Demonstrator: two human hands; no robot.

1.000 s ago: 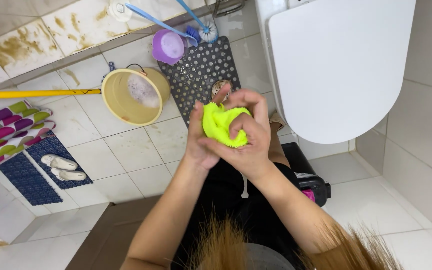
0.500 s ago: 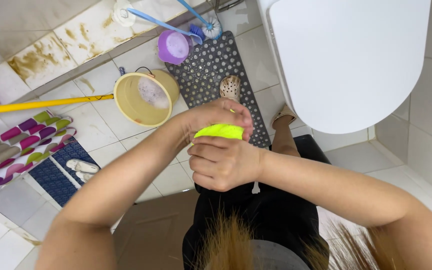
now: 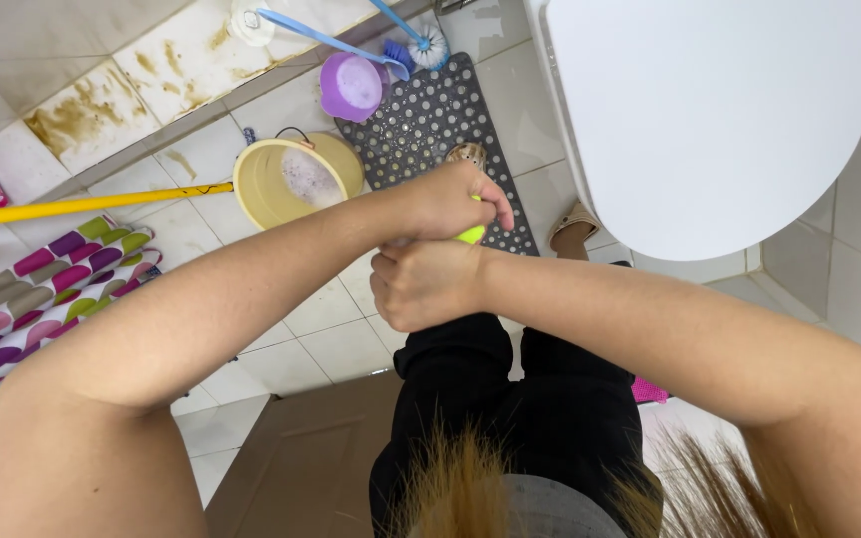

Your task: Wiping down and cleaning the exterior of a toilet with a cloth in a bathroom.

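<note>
both hands (image 3: pixel 435 244) clenched around a neon-yellow cloth (image 3: pixel 471 234)

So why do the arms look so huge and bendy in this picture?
Head view: the wide lens sits close, so it stretches the near forearms and bows the edges; the left hand and right hand squeezing the bright yellow-green cloth look sharp, light is even and soft, and the white toilet lid is brightest.
</note>
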